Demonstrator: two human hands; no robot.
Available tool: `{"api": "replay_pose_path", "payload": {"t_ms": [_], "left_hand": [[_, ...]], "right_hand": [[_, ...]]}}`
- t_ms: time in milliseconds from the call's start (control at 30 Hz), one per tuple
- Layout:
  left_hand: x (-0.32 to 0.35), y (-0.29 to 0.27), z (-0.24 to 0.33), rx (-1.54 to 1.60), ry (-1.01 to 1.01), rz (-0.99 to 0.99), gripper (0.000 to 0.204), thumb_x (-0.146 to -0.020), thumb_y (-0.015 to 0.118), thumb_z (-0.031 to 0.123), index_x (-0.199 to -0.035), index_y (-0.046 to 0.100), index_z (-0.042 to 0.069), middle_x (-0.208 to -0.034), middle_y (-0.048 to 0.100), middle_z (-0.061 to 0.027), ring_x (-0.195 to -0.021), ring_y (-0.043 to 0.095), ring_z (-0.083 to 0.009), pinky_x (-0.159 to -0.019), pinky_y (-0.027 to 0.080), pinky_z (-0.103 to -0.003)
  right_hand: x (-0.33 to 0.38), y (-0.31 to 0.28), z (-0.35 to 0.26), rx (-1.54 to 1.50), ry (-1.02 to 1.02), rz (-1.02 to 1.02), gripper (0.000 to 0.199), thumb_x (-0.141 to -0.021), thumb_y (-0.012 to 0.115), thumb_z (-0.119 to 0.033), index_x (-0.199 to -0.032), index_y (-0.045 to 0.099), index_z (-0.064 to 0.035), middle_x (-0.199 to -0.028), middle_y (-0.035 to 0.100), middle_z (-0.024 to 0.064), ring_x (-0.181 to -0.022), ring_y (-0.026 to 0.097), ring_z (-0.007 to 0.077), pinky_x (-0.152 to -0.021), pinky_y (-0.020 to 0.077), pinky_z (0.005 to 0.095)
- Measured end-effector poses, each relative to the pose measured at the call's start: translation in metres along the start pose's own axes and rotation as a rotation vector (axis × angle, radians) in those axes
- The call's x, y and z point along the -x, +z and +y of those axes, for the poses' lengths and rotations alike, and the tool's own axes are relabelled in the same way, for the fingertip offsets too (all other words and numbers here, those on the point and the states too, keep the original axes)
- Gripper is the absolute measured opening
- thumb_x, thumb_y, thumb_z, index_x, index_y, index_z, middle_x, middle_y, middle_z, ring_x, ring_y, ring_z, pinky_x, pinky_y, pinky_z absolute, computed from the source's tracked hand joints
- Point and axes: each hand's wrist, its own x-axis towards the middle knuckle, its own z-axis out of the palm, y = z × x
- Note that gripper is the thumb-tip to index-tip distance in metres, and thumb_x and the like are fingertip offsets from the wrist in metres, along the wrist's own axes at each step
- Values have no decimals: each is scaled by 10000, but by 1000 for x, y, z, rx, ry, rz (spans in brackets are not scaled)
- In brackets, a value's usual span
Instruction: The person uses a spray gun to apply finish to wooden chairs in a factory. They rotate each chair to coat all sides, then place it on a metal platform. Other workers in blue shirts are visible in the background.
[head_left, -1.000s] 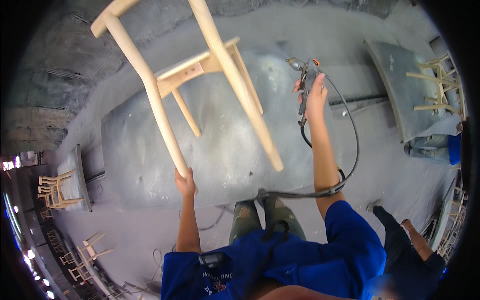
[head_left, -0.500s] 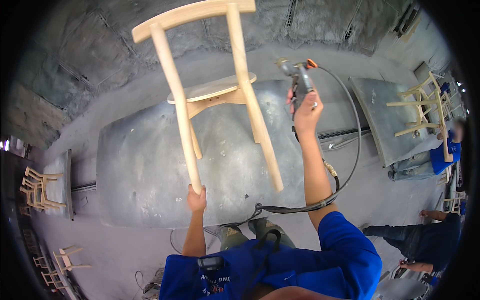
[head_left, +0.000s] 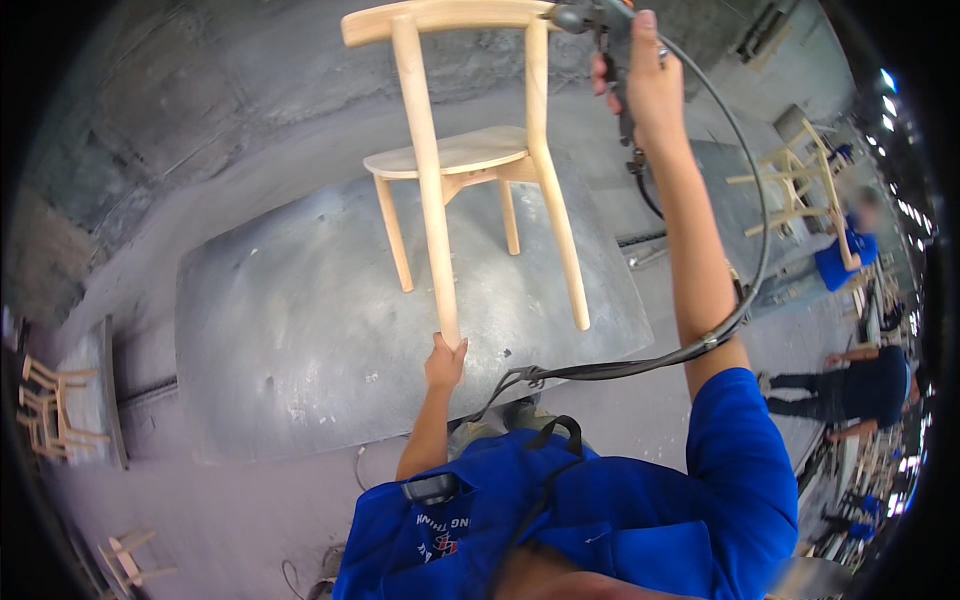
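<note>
A bare wooden chair (head_left: 455,160) hangs in the air over a grey metal work table (head_left: 300,340). My left hand (head_left: 445,362) grips the foot of its nearest back leg. My right hand (head_left: 645,75) is raised high and is closed around a grey spray gun (head_left: 600,20), whose nozzle is at the chair's curved top rail. A black hose (head_left: 640,360) runs from the gun down past my right arm and across the table's near edge.
Another metal table (head_left: 745,210) at the right carries a wooden chair frame (head_left: 800,180). Two people in blue work clothes (head_left: 870,380) are at the right edge. More unfinished chairs (head_left: 45,410) stand at the left, on the dusty floor.
The chair has swung from a tilted position to nearly upright and higher over the table. My right hand has lifted the spray gun up to the top rail.
</note>
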Motion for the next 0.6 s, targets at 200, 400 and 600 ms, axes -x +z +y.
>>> {"api": "replay_pose_path", "payload": {"t_ms": [200,400,600], "left_hand": [[7,6,-17,-58,59,-116,594,-981,579,521,-1262,382,36,-998,720,-260,-916,701,-453,-801,530,-532],[15,-22,-29,-148,54,-243,654,-991,571,492,-1367,346,7,-1065,707,-278,-996,689,-454,-860,522,-535],[-9,-33,39,130,214,103,699,-1044,511,367,-1534,289,-79,-1528,397,-321,-1418,399,-448,-1185,314,-474]], "right_hand": [[17,-93,-6,65,121,275,695,-1029,412,-654,-1027,637,5,-709,635,75,-564,599,139,-428,394,253],[75,-163,28,151,329,452,784,-1000,306,-749,-996,642,-41,-697,645,69,-586,618,158,-447,385,261],[244,-201,78,250,994,482,929,-929,207,-860,-1159,632,-66,-727,690,66,-692,685,153,-500,433,263]]}}
